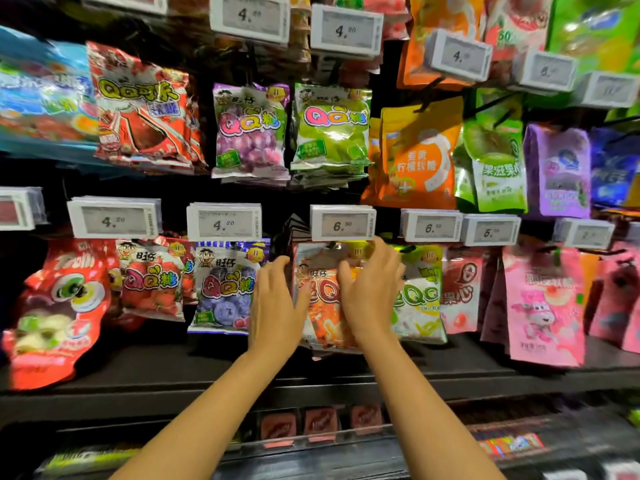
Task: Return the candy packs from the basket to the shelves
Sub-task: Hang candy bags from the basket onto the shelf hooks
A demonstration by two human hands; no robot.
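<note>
Head view, looking forward and down at a candy display: we see both forearms raised to the lower row of hanging packs, where the orange candy pack (323, 299) sits under the price tag reading 6.50 (342, 223), between the blueberry pack (225, 289) on its left and the lime-green pack (420, 296) on its right. We judge the main risk to be a missed hook: the peg lies hidden behind the tag, so the pack's hang hole could slide past it, and on release the pack would drop to the dark shelf board (346, 382) below. A second risk, in our reading, is that sideways pressure from either hand pushes the neighbouring packs askew or off their own pegs, since all three hang close together. As for pose, the left hand (273, 306) stands upright against the pack's left edge, fingers straight and held together, thumb crossing onto the pack's front face; it steadies rather than clamps. The right hand (370, 292) lies over the pack's upper right, fingers reaching up toward the tag and slightly curved, thumb pressing on the front; whether its fingertips pinch the top seam we cannot tell, as the tag and glare hide them. No basket appears in this view, so any remaining packs are out of sight.
</note>
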